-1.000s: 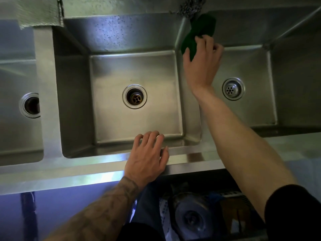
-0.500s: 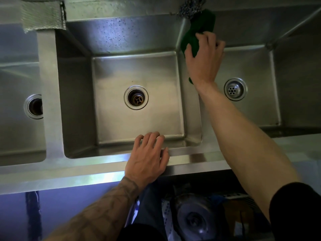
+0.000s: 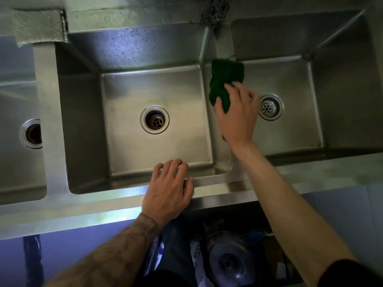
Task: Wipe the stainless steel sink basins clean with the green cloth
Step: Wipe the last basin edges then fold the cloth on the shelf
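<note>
A steel sink unit with three basins fills the view. The middle basin point(image 3: 128, 141) has an open drain point(image 3: 155, 119). The right basin point(image 3: 294, 83) has a strainer drain point(image 3: 270, 107). My right hand point(image 3: 238, 119) grips the green cloth point(image 3: 224, 79) and presses it on the divider between the middle and right basins. My left hand point(image 3: 169, 190) lies flat on the sink's front rim point(image 3: 83, 206), fingers curled over the edge of the middle basin, holding nothing.
The left basin point(image 3: 16, 166) with its drain point(image 3: 31, 134) is cut off at the left edge. A steel wool scourer point(image 3: 214, 12) sits on the back ledge above the divider. A grey cloth point(image 3: 39, 27) hangs at the back left. Metal pots point(image 3: 230, 259) sit below the sink.
My right hand has drawn the green cloth down the divider from the back ledge toward me. The left hand has stayed on the front rim.
</note>
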`<state>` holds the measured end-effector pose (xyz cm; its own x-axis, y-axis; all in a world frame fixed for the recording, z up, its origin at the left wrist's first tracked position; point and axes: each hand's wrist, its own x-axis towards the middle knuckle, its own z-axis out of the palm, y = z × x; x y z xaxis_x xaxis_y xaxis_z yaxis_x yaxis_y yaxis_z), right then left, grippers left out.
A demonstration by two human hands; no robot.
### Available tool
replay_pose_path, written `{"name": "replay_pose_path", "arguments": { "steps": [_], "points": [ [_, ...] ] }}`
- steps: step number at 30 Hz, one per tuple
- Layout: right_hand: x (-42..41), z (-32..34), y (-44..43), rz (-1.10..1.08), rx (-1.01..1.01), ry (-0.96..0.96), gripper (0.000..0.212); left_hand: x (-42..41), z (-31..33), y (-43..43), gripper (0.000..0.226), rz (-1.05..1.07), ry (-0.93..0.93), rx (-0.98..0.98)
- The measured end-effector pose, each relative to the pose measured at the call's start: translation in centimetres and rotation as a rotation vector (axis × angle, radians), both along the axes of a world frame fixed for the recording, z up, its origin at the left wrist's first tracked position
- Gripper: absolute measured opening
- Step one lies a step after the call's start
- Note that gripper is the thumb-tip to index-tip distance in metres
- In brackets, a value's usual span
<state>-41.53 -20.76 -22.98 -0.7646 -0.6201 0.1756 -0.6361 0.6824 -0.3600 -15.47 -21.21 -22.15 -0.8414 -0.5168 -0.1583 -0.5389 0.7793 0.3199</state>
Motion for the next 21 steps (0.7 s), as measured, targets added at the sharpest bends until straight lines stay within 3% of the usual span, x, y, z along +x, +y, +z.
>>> {"name": "replay_pose_path", "arguments": {
  "steps": [5,9,14,21],
  "points": [
    [-5.6,0.0,-8.4,-0.045,0.043,0.018,0.043,0.1,-0.1,0.1,0.034,-0.003,0.001,-0.012],
    [-6.4,-0.1,-10.2,-0.064,0.083,0.015,0.043,0.1,-0.3,0.1,0.033,-0.004,-0.003,-0.031],
    [-3.5,0.1,-5.5,-0.006,0.036,0.014,0.043,0.2,-0.3,0.1,0.035,0.006,0.009,-0.015],
    [3.8,1.8,7.5,0.052,0.024,-0.138,0.042,0.0,-0.3,-0.1,0.032,-0.002,0.013,-0.012]
  ]
}}
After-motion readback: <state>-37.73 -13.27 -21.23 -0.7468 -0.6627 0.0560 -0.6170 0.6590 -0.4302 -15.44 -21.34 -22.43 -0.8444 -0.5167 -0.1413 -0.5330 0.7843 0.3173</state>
